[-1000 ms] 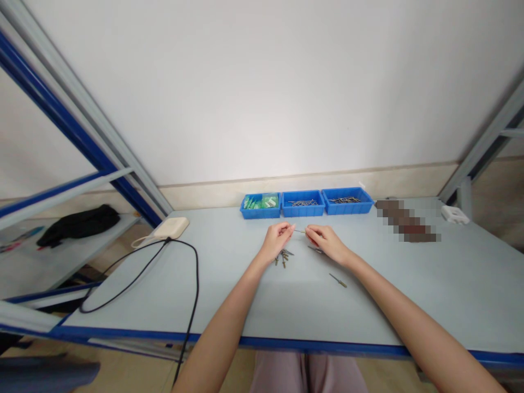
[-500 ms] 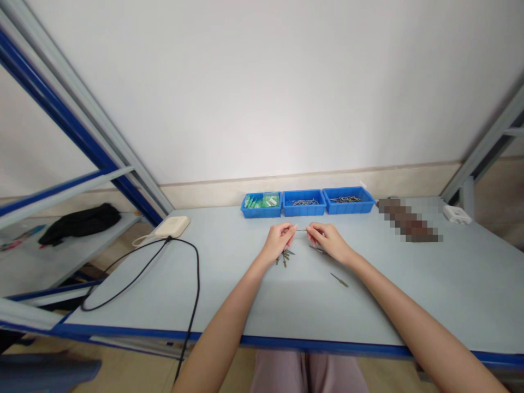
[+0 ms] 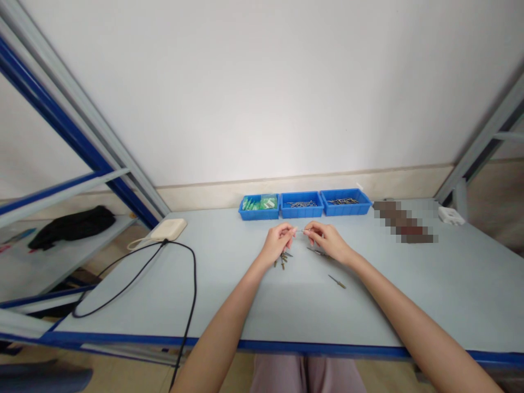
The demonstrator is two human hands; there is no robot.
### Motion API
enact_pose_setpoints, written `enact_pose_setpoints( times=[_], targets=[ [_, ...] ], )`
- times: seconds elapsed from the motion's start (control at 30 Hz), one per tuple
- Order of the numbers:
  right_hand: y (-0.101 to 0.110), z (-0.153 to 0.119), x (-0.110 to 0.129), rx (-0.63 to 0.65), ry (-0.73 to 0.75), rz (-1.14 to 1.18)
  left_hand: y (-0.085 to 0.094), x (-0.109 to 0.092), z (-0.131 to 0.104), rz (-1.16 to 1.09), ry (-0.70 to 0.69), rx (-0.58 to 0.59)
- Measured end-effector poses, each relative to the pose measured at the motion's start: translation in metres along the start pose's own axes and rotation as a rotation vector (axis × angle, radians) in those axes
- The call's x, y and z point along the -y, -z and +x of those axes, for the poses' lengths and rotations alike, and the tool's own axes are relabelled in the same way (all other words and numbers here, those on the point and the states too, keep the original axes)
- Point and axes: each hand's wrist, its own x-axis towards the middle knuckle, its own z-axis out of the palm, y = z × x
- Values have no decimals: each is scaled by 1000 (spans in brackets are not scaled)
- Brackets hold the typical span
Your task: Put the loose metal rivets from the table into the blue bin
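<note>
Between my hands, a thin metal piece [image 3: 299,230] is pinched at both ends, my left hand [image 3: 281,240] on one end and my right hand [image 3: 323,240] on the other. Several small brass-and-steel pieces [image 3: 283,261] lie on the table just below my left hand. More thin metal pieces [image 3: 315,251] lie partly under my right hand. A single brass-ended piece [image 3: 337,281] rests alone nearer the front edge, left of my right forearm.
Behind my hands stand three blue bins: one with green-and-white packets [image 3: 258,215], one with silver pins [image 3: 302,212], one with metal pieces [image 3: 346,209]. A white box [image 3: 173,228] and black cable [image 3: 195,273] lie left; a white adapter [image 3: 451,215] is right.
My fingertips are slightly closer together on the thin piece, so less of it shows between them. The whole view has shifted a little.
</note>
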Motion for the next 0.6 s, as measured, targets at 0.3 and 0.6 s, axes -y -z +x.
enact_pose_setpoints(
  times=[0.3, 0.6],
  targets=[
    [0, 0, 1, 27, -8, 41, 3, -3, -5, -12, 18, 50],
    [7, 1, -1, 64, 3, 45, 3, 4, -4, -11, 27, 12]
  ],
)
